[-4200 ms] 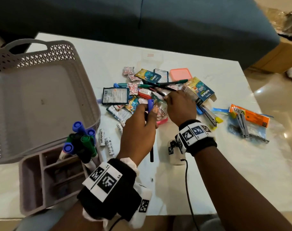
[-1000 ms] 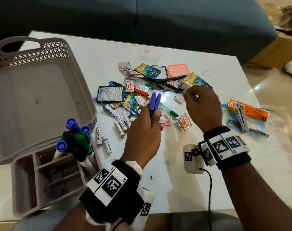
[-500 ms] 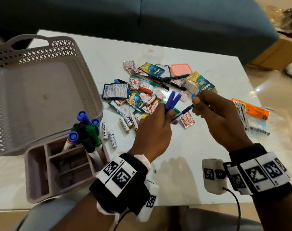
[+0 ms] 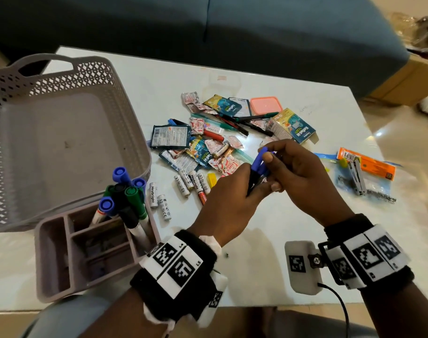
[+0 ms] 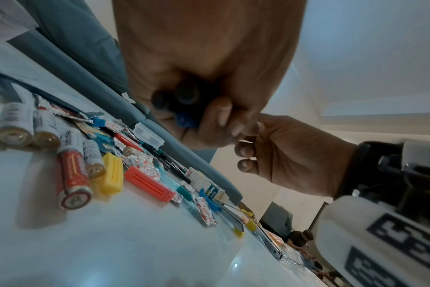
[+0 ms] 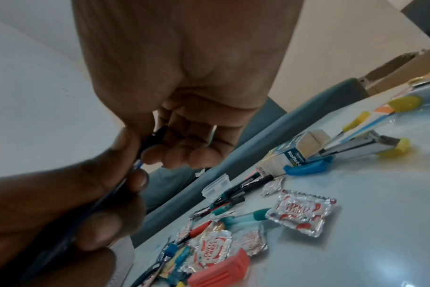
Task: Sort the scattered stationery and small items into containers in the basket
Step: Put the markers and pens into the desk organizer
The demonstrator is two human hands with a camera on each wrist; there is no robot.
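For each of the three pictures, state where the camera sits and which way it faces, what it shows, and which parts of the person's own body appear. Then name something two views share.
Head: worn on the head, facing forward and down at the table; both hands and banded wrists show.
Left wrist: low, looking along the left hand gripping pens; the right hand also shows.
Right wrist: low, looking along the right hand at the scattered pile; left hand at lower left.
Shared: the red battery appears in head and left-wrist views.

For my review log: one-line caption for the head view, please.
Left hand grips blue-capped pens as right hand pinches their caps, above scattered stationery on the white table.
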